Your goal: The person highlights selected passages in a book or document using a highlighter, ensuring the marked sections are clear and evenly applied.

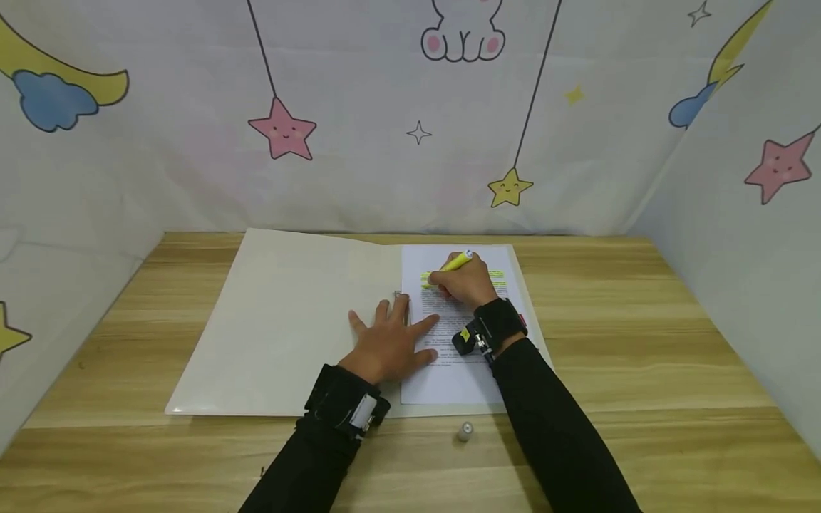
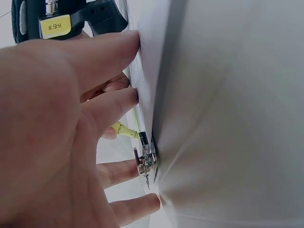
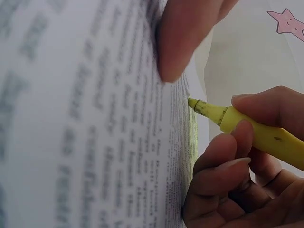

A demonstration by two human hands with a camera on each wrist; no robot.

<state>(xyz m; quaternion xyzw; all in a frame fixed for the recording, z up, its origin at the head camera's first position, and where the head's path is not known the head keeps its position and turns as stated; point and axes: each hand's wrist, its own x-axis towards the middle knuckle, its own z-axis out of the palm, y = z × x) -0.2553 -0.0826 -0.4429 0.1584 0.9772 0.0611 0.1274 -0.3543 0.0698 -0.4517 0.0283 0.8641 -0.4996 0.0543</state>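
A yellow highlighter (image 1: pixel 458 261) is pinched in my right hand (image 1: pixel 470 283), its tip down at the left side of the upper text lines. The printed sheet (image 1: pixel 442 385) lies on the right side of an open white folder (image 1: pixel 276 313) and bears yellow highlighted lines near its top. In the right wrist view the highlighter (image 3: pixel 263 137) shows its chisel tip right at the paper. My left hand (image 1: pixel 388 345) lies spread, thumb and index finger on the sheet's left edge and the other fingers over the folder. A metal clip (image 2: pixel 146 161) sits at the folder's spine beside these fingers.
A small grey cap (image 1: pixel 465 431) rests on the wooden table (image 1: pixel 641 342) just below the folder's front edge. White cloth walls (image 1: pixel 359 178) printed with stars and clouds enclose the table at the back and both sides. Black wrist straps with cameras are on both arms.
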